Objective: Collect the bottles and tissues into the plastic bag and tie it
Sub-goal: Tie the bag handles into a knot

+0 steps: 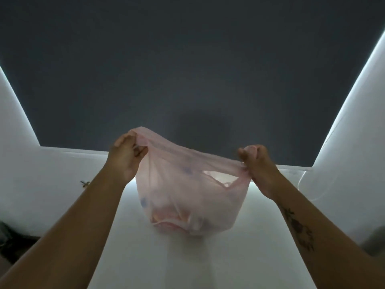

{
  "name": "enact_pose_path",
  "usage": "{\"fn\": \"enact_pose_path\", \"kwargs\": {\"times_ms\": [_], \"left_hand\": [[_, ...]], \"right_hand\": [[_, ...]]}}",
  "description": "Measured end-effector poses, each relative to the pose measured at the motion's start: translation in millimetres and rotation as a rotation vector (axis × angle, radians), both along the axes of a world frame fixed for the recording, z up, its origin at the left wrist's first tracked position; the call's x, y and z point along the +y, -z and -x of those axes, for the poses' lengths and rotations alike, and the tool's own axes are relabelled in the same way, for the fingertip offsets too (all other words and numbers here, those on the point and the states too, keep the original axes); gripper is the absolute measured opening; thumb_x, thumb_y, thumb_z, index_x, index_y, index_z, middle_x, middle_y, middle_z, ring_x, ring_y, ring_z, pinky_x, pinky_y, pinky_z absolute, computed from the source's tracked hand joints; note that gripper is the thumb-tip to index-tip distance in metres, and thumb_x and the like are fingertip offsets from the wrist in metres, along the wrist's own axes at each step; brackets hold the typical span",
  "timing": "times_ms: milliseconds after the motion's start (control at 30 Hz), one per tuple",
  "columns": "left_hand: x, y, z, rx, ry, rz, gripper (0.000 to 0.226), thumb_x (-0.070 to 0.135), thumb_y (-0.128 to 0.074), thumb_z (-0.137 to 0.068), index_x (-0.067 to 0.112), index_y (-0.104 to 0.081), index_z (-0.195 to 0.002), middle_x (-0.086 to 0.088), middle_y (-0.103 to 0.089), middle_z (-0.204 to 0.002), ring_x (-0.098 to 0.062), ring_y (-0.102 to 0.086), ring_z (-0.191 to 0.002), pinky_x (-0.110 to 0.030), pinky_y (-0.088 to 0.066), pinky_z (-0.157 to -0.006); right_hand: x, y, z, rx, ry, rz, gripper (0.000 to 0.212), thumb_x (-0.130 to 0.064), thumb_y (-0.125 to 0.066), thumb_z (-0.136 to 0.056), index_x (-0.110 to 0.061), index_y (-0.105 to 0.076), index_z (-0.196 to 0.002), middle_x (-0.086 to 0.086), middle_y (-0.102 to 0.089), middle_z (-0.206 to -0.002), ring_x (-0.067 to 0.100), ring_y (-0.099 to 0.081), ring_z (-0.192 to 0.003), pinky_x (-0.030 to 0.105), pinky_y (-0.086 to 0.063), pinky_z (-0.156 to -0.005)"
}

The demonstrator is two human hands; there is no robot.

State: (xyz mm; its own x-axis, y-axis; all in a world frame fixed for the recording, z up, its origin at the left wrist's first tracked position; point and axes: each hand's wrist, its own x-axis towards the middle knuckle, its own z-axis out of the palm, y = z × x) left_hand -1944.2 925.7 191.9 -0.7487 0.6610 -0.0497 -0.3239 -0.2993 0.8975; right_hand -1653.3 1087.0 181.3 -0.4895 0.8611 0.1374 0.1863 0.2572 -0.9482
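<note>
Stretching the filled pink bag (187, 197) by its handles above the white counter (208, 263), the left hand (125, 157) grips one at 10 o'clock, the right hand (258, 163) the other at 2. Tying appears underway; crossing the handles likely comes next.

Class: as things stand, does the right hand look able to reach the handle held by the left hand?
Probably yes. The right hand pinches its own handle of the bag; only the bag itself spans the gap to the left hand, so nothing else blocks the way.
</note>
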Motion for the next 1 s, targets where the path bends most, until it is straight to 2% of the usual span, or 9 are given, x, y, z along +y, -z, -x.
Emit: {"fn": "enact_pose_path", "kwargs": {"times_ms": [100, 167, 300, 400, 500, 600, 767, 900, 1000], "left_hand": [[17, -9, -3, -0.023, -0.112, 0.098, 0.019, 0.009, -0.05, -0.094, 0.007, -0.068, -0.101, -0.011, -0.068, -0.093, -0.022, -0.067, -0.079, -0.03, -0.056, -0.071], [25, -19, -3, 0.117, -0.16, 0.223, 0.021, 0.013, -0.048, -0.09, 0.009, -0.067, -0.097, -0.011, -0.066, -0.098, -0.022, -0.064, -0.076, -0.032, -0.053, -0.073], [4, -32, -17, 0.752, -0.063, 0.579, 0.032, 0.049, -0.07, -0.083, 0.02, -0.064, -0.095, -0.002, -0.065, -0.089, -0.018, -0.06, -0.075, -0.031, -0.05, -0.067], [-27, -26, -13, 1.246, 0.222, 0.845, 0.051, 0.038, -0.09, -0.062, 0.031, -0.057, -0.101, 0.011, -0.062, -0.091, -0.009, -0.058, -0.076, -0.026, -0.045, -0.06], [-39, -30, 21, 1.385, 0.293, 0.97, 0.028, 0.032, -0.084, -0.072, 0.03, -0.061, -0.087, 0.008, -0.064, -0.085, -0.014, -0.061, -0.077, -0.023, -0.043, -0.063], [-40, -38, 58, 1.265, 0.266, 1.01, 0.013, 0.029, -0.073, -0.085, 0.022, -0.068, -0.075, -0.003, -0.067, -0.073, -0.026, -0.063, -0.075, -0.028, -0.046, -0.066], [-41, -20, 97, 0.508, 0.281, 0.464, 0.042, 0.037, -0.076, -0.074, 0.011, -0.074, -0.106, -0.01, -0.073, -0.108, -0.027, -0.069, -0.095, -0.035, -0.058, -0.084], [-11, 12, 101, 0.237, 0.203, 0.192, 0.032, 0.018, -0.04, -0.104, 0.007, -0.062, -0.124, -0.012, -0.067, -0.12, -0.026, -0.065, -0.106, -0.04, -0.051, -0.089], [11, 24, 106, 0.215, 0.159, 0.172, 0.033, 0.018, -0.04, -0.103, 0.006, -0.062, -0.125, -0.014, -0.067, -0.117, -0.027, -0.065, -0.106, -0.043, -0.051, -0.095]], "right_hand": [[17, -1, 1, -0.364, -0.137, -0.04, 0.066, -0.059, -0.082, -0.061, -0.021, -0.052, -0.105, -0.006, -0.052, -0.089, 0.015, -0.055, -0.081, 0.019, -0.047, -0.063], [24, -2, -2, -0.579, -0.188, -0.133, 0.035, -0.042, -0.078, -0.078, -0.02, -0.06, -0.098, -0.007, -0.059, -0.088, 0.016, -0.057, -0.081, 0.023, -0.045, -0.065], [48, -4, -8, -0.27, 0.006, -0.007, 0.021, -0.027, -0.055, -0.094, -0.018, -0.063, -0.077, 0.001, -0.061, -0.079, 0.02, -0.055, -0.074, 0.031, -0.043, -0.066], [61, -1, -7, -0.199, 0.08, 0.076, 0.019, -0.018, -0.05, -0.092, -0.019, -0.062, -0.077, 0.004, -0.064, -0.086, 0.024, -0.059, -0.083, 0.04, -0.051, -0.082], [65, 0, -1, -0.231, 0.07, 0.057, 0.014, -0.02, -0.053, -0.085, -0.014, -0.066, -0.084, 0.011, -0.069, -0.092, 0.028, -0.062, -0.083, 0.044, -0.053, -0.081], [57, -8, 5, -0.143, 0.018, 0.113, 0.012, -0.015, -0.059, -0.082, -0.015, -0.067, -0.073, 0.008, -0.067, -0.085, 0.024, -0.058, -0.078, 0.035, -0.048, -0.07], [42, -17, -2, 0.197, -0.166, 0.355, 0.017, -0.012, -0.053, -0.096, -0.003, -0.065, -0.104, 0.01, -0.075, -0.103, 0.027, -0.07, -0.095, 0.033, -0.06, -0.076], [24, -10, 13, 0.395, -0.107, 0.397, 0.021, -0.015, -0.042, -0.101, -0.002, -0.058, -0.106, 0.02, -0.069, -0.117, 0.032, -0.067, -0.109, 0.038, -0.059, -0.083], [15, 0, 31, 0.501, 0.033, 0.36, 0.021, -0.022, -0.043, -0.103, -0.013, -0.062, -0.103, 0.014, -0.068, -0.118, 0.034, -0.064, -0.114, 0.047, -0.053, -0.093]]}}
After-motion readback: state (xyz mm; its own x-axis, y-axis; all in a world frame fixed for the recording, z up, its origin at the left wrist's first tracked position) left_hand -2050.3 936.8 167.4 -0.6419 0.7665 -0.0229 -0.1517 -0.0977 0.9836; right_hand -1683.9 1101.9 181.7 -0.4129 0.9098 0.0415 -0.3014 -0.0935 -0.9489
